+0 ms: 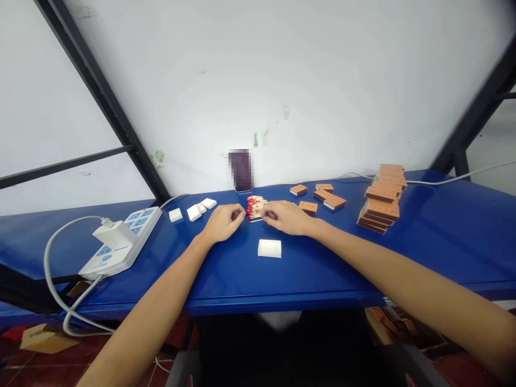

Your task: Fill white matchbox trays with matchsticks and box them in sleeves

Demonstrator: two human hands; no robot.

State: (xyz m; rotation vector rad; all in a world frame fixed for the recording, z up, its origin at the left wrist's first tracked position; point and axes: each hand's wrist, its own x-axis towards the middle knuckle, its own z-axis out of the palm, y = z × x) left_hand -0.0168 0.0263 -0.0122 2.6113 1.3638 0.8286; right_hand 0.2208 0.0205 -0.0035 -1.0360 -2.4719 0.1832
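A small pile of red-headed matches (255,207) lies on the blue table between my two hands. My left hand (226,222) rests at the red-head side, its thumb and fingers curled to a pinch; whether a match sits in the fingertips cannot be made out. On the bare-stick side, my right hand (288,217) is closed, with its thumb and fingertips on the ends of some matches. Nearer to me, just below the pile, a white inner matchbox tray (270,248) lies with its open side up.
Left of my hands are several white trays (194,213) and a white power strip (131,239) with a plugged-in charger (115,241). Orange matchboxes (334,202) lie scattered to the right, beside a tall stack of matchboxes (381,201). A pixelated dark phone-like object (242,171) leans against the wall.
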